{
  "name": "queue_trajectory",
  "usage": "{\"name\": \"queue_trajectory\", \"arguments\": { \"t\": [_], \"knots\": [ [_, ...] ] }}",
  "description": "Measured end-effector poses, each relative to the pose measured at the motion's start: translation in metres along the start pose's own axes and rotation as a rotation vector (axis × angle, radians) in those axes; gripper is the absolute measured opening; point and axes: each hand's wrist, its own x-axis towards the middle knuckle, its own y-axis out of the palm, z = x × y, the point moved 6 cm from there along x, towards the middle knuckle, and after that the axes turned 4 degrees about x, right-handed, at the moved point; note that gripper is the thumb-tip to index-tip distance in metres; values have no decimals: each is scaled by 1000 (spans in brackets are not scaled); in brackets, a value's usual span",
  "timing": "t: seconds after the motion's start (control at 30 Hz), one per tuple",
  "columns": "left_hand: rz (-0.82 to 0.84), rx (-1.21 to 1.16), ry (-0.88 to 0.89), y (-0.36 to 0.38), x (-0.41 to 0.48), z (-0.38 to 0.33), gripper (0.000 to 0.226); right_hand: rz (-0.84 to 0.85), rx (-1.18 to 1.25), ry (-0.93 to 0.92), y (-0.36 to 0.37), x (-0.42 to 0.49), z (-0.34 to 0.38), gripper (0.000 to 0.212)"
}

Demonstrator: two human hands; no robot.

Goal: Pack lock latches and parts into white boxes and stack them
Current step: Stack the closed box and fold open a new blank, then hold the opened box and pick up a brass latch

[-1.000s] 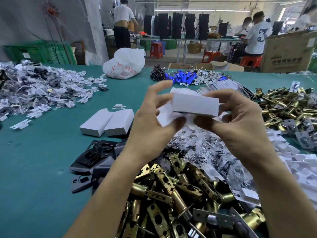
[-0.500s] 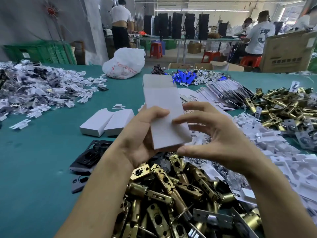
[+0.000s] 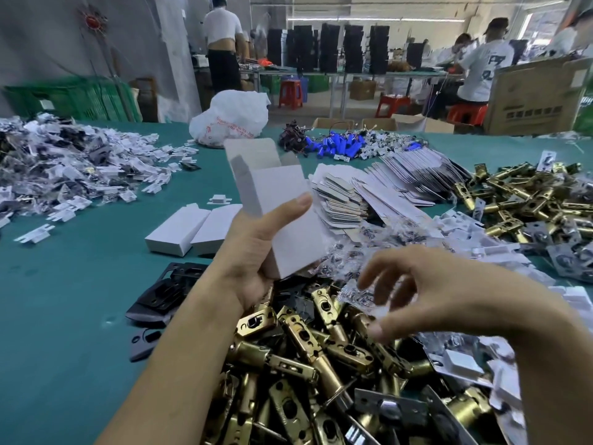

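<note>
Grips small white cardboard box [image 3: 295,245] w/ L hand [image 3: 253,252] alone now – up over brass latch pile [image 3: 305,348], flap open. Drops R hand [image 3: 442,293] away – fingers apart, reaching for clear plastic parts bag [image 3: 356,295]. Ready to fill.

- box [image 3: 288,220]: matt white card;
- latches [image 3: 308,345]: glossy brass-coloured metal;
- plates [image 3: 160,293]: matt black, probably metal;
- small bags [image 3: 356,293]: clear shiny plastic;
- table [image 3: 64,348]: smooth matt teal covering.

Grey wall [image 3: 41,36], red stools [image 3: 290,95], ceiling strip lights [image 3: 375,19].
</note>
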Motion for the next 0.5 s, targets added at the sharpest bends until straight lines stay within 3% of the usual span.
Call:
{"name": "queue_trajectory", "arguments": {
  "t": [0.13,0.3,0.43,0.5],
  "knots": [
    [-72,-13,55,-6,5,-1,60,127,10,120,12,-5,-1,64],
    [-60,23,54,-5,4,-2,53,69,-8,208,21,-2,2,77],
    [31,7,13,3,-1,-3,59,27,-4,165,19,-5,9,61],
    [90,1,-18,7,-2,0,60,-102,-74,108,5,-8,9,43]
  ]
}}
